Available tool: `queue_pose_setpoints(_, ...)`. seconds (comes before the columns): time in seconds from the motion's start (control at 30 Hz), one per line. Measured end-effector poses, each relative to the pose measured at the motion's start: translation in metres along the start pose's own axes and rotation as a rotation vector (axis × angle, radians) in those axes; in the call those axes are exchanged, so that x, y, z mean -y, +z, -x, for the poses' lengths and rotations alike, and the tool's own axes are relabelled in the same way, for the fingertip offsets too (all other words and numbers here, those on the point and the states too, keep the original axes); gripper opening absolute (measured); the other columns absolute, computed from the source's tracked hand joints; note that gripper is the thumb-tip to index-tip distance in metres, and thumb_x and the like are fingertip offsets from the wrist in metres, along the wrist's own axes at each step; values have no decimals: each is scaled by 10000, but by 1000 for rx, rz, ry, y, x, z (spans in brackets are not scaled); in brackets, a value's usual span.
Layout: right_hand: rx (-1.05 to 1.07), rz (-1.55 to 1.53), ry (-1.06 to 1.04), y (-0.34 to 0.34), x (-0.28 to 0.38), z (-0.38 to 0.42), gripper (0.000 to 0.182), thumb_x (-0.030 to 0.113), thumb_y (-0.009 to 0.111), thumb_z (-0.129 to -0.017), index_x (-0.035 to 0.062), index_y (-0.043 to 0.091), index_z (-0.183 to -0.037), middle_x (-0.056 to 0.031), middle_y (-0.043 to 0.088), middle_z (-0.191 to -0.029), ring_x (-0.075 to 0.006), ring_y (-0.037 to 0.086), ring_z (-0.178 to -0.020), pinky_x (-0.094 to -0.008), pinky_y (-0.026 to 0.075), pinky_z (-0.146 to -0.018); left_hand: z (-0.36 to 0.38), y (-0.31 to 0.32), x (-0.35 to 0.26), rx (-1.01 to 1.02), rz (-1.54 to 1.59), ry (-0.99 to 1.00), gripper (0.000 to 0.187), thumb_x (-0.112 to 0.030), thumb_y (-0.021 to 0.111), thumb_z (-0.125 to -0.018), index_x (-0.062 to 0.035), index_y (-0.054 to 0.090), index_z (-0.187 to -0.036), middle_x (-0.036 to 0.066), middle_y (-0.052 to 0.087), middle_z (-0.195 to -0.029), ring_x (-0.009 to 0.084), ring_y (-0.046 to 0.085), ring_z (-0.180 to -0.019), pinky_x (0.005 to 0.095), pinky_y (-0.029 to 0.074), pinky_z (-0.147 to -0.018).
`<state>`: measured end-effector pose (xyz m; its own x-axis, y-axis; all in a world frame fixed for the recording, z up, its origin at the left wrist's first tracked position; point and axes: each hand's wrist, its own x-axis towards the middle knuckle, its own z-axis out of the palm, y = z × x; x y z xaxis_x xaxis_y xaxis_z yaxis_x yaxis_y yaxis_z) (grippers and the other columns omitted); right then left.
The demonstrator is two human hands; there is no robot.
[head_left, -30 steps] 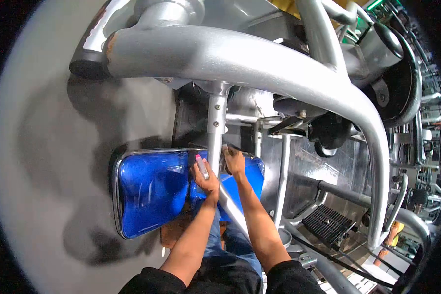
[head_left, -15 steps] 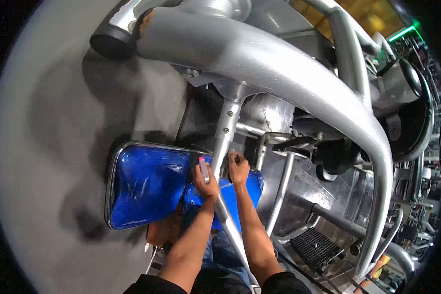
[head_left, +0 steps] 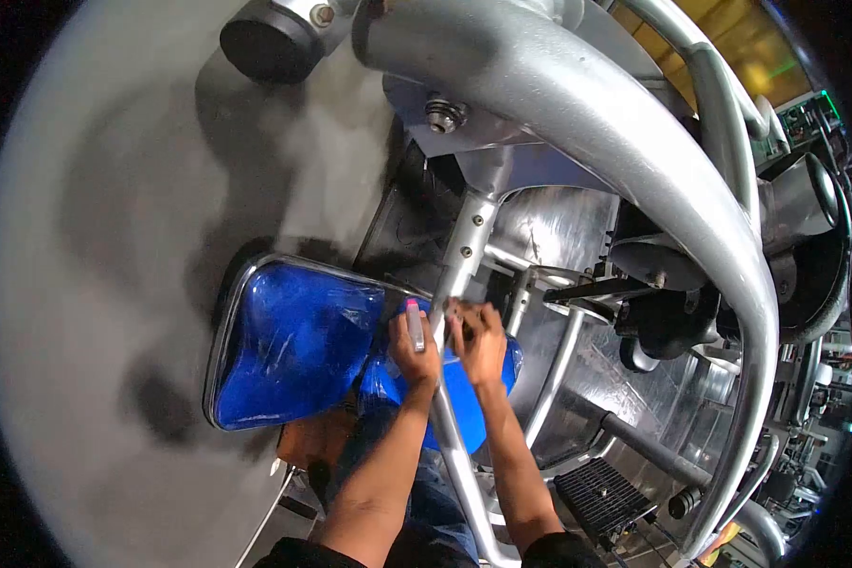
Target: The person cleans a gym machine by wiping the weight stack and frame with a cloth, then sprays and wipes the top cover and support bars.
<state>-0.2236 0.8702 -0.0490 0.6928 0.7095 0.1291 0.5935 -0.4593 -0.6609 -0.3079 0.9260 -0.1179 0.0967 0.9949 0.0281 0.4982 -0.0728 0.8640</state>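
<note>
My left hand (head_left: 414,364) is closed just left of a slanted silver tube (head_left: 452,417), with a small clear stick with a pink tip (head_left: 416,331) along its fingers. Right of the tube, my right hand (head_left: 483,348) has curled fingers, slightly blurred, with a small dark thing at their tips that I cannot make out. Both hands are above a blue, plastic-wrapped seat pad (head_left: 464,402). Beside it on the left lies a larger blue pad (head_left: 298,346) with a metal rim.
A thick curved silver frame (head_left: 577,90) arches over the hands, a bolt (head_left: 442,114) under its end. A black foot cap (head_left: 268,43) sits at the top left. Lower right is a black ribbed plate (head_left: 604,492). Grey floor (head_left: 114,284) stretches along the left.
The view has shifted closer to the frame, so most things sit further right. My right hand's fingers have shifted and spread somewhat by the tube; the left keeps the pink-tipped stick.
</note>
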Motion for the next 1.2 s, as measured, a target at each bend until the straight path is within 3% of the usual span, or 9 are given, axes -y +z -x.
queue_pose_setpoints(0.13, -33, 51, -17, 3, 0, -31, 229, 195, 695, -850, 133, 717, -1070, -104, 623, -953, -315, 624, -893, -412, 534, -758, 1, 0, 5, 2, 21, 28, 220, -246, 580, -966, -27, 584, -991, 165, 601, -842, 367, 585, -794, 450, 447, -703)
queue_pose_setpoints(0.2, 157, 82, -80, -1, 6, -28, 210, 180, 686, -856, 115, 711, -1054, -129, 612, -953, -325, 623, -863, -419, 521, -771, -1, -3, 0, -31, -14, 69, 233, -237, 571, -968, -5, 571, -992, 195, 585, -868, 385, 565, -813, 467, 432, -708)
queue_pose_setpoints(0.33, 337, 268, -434, 9, -12, -4, 222, 277, 660, -870, 182, 711, -1064, -74, 576, -1071, -282, 630, -962, -419, 550, -815, 0, -2, 6, -63, 28, 42, 222, -200, 536, -975, 20, 564, -985, 227, 544, -880, 412, 516, -852, 478, 406, -752)
queue_pose_setpoints(0.47, 588, 447, -311, -13, 1, -51, 266, 344, 569, -917, 248, 709, -1123, -107, 532, -1267, -319, 588, -1129, -425, 571, -819, 1, -5, 1, -103, -39, 7, 239, -201, 548, -976, 31, 575, -1029, 242, 554, -901, 417, 524, -881, 480, 411, -791)
queue_pose_setpoints(0.63, 427, 573, -323, 19, -12, -76, 275, 303, 637, -862, 177, 698, -1099, -79, 611, -1035, -295, 641, -974, -428, 572, -763, 4, 6, 22, -306, 15, 80, 256, -162, 579, -962, 61, 616, -1083, 266, 614, -990, 456, 550, -916, 508, 427, -833)
queue_pose_setpoints(0.8, 899, 617, -667, 42, 9, -84, 231, 309, 683, -769, 92, 735, -830, -117, 676, -1004, -306, 689, -849, -448, 550, -675, 4, 3, 18, -321, 15, -40, 258, -126, 621, -934, 58, 632, -1115, 259, 632, -981, 449, 566, -923, 510, 442, -832)
queue_pose_setpoints(0.83, 741, 611, -790, 39, 14, -94, 232, 321, 691, -750, 95, 720, -710, -124, 701, -994, -295, 702, -810, -448, 544, -638, 3, 5, 16, -386, -50, 12, 265, -121, 625, -929, 51, 631, -1130, 254, 634, -969, 441, 571, -912, 505, 449, -818)
queue_pose_setpoints(1.0, 1017, 962, -552, 67, 42, -143, 186, 296, 699, -780, 124, 758, -815, -77, 730, -831, -259, 719, -829, -393, 548, -635, 4, 5, 20, -365, -71, 0, 306, -102, 640, -905, 35, 617, -1178, 234, 629, -983, 422, 578, -897, 480, 469, -781)
queue_pose_setpoints(1.2, 1112, 1059, -384, 114, 58, -113, 204, 245, 713, -794, 156, 774, -967, -64, 738, -1010, -258, 701, -961, -440, 568, -751, 6, 3, 15, -331, -122, -122, 211, -125, 647, -897, -12, 622, -1073, 212, 597, -924, 419, 593, -870, 504, 475, -710)
